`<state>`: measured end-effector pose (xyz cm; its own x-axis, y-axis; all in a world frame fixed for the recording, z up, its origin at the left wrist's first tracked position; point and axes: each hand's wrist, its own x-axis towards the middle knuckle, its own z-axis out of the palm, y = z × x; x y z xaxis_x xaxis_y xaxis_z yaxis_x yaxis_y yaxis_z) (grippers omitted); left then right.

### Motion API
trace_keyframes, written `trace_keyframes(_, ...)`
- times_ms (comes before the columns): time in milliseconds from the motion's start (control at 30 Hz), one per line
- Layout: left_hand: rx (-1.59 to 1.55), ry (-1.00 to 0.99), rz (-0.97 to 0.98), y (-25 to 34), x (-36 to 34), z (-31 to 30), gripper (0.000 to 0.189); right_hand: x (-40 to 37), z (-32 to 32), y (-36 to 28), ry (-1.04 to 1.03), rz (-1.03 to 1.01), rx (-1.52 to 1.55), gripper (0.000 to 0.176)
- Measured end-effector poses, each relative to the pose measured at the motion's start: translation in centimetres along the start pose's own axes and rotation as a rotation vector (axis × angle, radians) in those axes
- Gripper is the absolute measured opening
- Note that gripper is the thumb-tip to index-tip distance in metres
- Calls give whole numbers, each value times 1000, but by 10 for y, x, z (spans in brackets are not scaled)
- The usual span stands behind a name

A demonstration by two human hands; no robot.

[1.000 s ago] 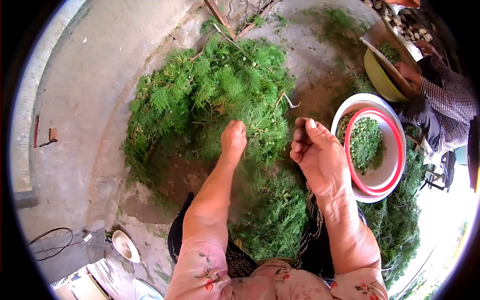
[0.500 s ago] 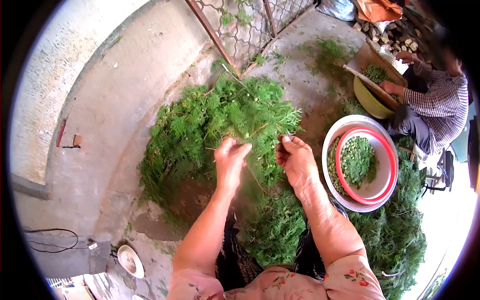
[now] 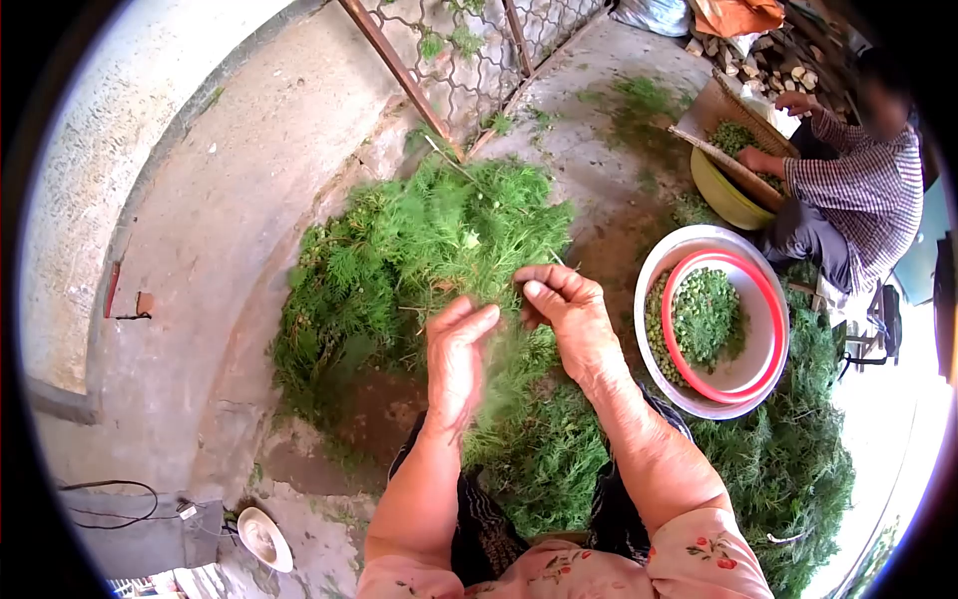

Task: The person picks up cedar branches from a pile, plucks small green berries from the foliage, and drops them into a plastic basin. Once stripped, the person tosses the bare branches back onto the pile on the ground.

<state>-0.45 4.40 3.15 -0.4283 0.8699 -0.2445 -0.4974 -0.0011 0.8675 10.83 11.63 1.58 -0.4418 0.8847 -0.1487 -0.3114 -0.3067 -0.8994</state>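
Observation:
My left hand is closed around a leafy green sprig, which hangs blurred between my hands. My right hand is close beside it, thumb and fingers pinched together; whatever they grip is hidden. Both hands are over a large heap of feathery green branches on the ground. More cut greenery lies between my knees. To the right, a metal basin contains a red-rimmed bowl with small green cones and leaf bits.
At the right, a co-worker in a checked shirt handles a woven tray over a yellow-green basin. Greenery lies below the metal basin. A rusty metal bar stands beyond the heap. A white bowl is at lower left.
My left hand has shifted slightly down, and my right hand has moved left, closer to it. The sprig now hangs lower between them. The view has shifted a little.

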Motion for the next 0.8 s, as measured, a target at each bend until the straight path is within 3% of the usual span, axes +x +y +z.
trace_keyframes(100, -24, 24, 11, -6, 4, 0, 16, 2, -4, 0, 118, -148, 97, 14)
trace_keyframes(167, -27, -6, -12, -3, 3, 4, 23, 1, -3, -8, 103, -199, -72, 13)
trace_keyframes(300, 34, -66, 35, -13, 7, -2, 11, 3, -5, -5, -24, -322, -487, 18)
trace_keyframes(467, 65, -159, 30, -13, 7, -1, 6, 1, -3, -17, -243, -197, -446, 20)
trace_keyframes(600, 40, -148, 2, -15, 7, -2, 11, 1, 5, -5, -92, -305, -452, 14)
trace_keyframes(733, -46, -165, -29, -4, 5, 0, 6, -2, 15, -2, -5, -26, -59, 11)
trace_keyframes(800, -74, -179, -42, -3, 5, -1, 6, 0, 14, -2, -20, 68, -18, 16)
